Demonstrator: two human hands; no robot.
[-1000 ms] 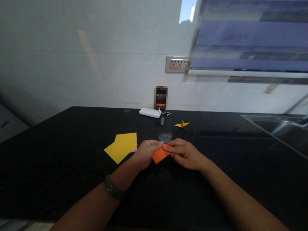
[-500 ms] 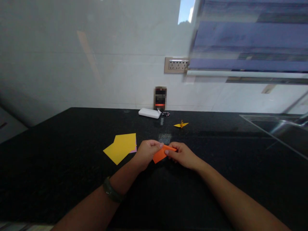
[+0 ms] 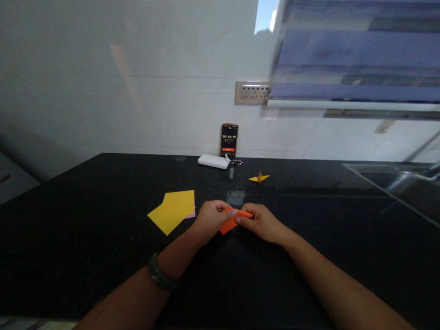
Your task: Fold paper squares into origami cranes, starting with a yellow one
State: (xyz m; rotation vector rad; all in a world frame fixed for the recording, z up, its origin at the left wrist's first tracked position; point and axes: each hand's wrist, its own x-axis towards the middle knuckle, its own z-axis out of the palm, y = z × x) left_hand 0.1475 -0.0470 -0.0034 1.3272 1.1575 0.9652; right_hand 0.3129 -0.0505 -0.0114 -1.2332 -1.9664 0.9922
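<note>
A folded piece of orange paper (image 3: pixel 228 225) is held between my two hands just above the dark countertop. My left hand (image 3: pixel 210 220) pinches its left side, thumb lying across the upper face. From the other side my right hand (image 3: pixel 260 221) grips the right end, with the thumb in front and the fingers curled behind. Parts of the paper are covered by my fingers, so its full folded shape is hidden. Left of my left hand lie yellow paper sheets (image 3: pixel 172 211), with a pinkish-purple edge showing beneath them.
A folded yellow paper crane (image 3: pixel 259 177) stands beyond my right hand. Against the wall leans a phone (image 3: pixel 229 140) showing a timer, behind a white power bank (image 3: pixel 213 161) with a beaded strap (image 3: pixel 236 162). At the right is a metal sink (image 3: pixel 395 181).
My left thumb has shifted slightly right along the orange paper, and the paper has tilted a little. My right hand stays nearly in place.
</note>
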